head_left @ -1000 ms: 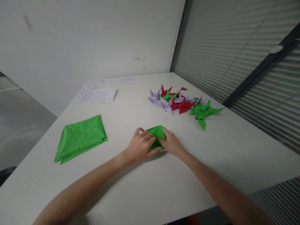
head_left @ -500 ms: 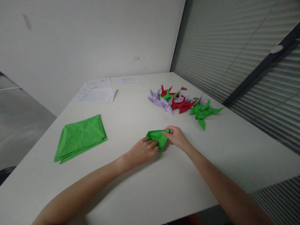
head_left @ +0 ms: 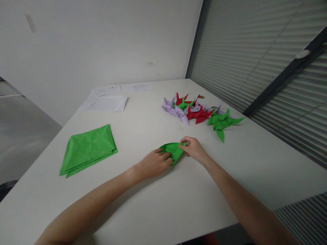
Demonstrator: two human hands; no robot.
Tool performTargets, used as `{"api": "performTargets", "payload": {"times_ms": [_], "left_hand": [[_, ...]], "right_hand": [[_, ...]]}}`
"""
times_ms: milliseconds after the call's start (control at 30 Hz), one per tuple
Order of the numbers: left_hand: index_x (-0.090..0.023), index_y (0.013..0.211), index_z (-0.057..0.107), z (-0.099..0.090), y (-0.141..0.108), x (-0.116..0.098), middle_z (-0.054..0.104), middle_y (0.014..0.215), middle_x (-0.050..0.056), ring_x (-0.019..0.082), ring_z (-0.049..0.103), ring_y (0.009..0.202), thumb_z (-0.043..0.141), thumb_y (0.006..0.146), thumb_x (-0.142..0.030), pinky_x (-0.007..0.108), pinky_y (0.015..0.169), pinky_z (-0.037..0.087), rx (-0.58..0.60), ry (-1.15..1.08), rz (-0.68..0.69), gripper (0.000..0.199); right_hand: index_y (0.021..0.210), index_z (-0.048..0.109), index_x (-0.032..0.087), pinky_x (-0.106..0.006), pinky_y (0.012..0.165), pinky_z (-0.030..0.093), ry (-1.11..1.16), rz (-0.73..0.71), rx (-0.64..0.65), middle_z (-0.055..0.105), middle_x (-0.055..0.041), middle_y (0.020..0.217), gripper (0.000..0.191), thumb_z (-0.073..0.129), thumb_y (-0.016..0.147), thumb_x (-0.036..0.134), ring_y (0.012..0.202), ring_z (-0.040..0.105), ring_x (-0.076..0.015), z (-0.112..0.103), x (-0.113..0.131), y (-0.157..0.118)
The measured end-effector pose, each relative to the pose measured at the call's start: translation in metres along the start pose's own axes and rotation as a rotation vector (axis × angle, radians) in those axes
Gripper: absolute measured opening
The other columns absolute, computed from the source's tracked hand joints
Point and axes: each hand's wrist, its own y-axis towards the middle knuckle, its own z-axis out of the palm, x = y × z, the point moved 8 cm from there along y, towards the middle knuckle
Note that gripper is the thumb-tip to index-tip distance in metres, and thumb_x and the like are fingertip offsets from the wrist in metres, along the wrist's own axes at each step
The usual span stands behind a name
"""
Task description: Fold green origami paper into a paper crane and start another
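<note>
A partly folded green paper (head_left: 174,149) lies on the white table (head_left: 143,207) between my two hands. My left hand (head_left: 156,164) rests over its left and lower part, with the fingers curled on it. The paper's right corner is pinched between the thumb and fingers of my right hand (head_left: 192,148). To the left lies a stack of creased green paper sheets (head_left: 89,148). Beyond my right hand is a group of folded paper figures: purple ones (head_left: 182,115), red ones (head_left: 203,115) and green ones (head_left: 219,123).
White printed sheets (head_left: 106,103) lie at the far left of the table, with more paper (head_left: 139,87) near the wall. A window with blinds (head_left: 255,51) runs along the right side. The table's near edge shows at the bottom right.
The top edge of the green paper has shifted slightly, and its opening looks narrower. My right hand has moved a little to the right with the corner.
</note>
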Motion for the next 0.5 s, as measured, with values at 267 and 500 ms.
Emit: {"api": "performTargets", "payload": {"times_ms": [267, 500], "left_hand": [[-0.012, 0.093, 0.065, -0.0003, -0.0003, 0.0028, 0.053, 0.132, 0.022, 0.028, 0.061, 0.112, 0.065, 0.085, -0.035, 0.041, 0.094, 0.051, -0.039, 0.020, -0.079, 0.025], [-0.012, 0.093, 0.063, 0.0045, 0.0006, 0.0035, 0.056, 0.125, 0.020, 0.023, 0.066, 0.096, 0.059, 0.089, -0.025, 0.039, 0.089, 0.053, 0.030, 0.034, -0.080, 0.014]], "right_hand": [[0.072, 0.057, 0.019, -0.021, 0.035, 0.041, 0.064, -0.031, 0.084, 0.053, 0.0044, 0.051, 0.020, 0.068, 0.063, 0.033, 0.040, 0.049, -0.0104, 0.0073, -0.0051, 0.0025], [0.070, 0.056, 0.019, -0.022, 0.034, 0.039, 0.029, -0.041, 0.048, 0.051, 0.0050, 0.048, 0.018, 0.066, 0.065, 0.034, 0.038, 0.048, -0.0107, 0.0036, -0.0008, -0.0003]]}}
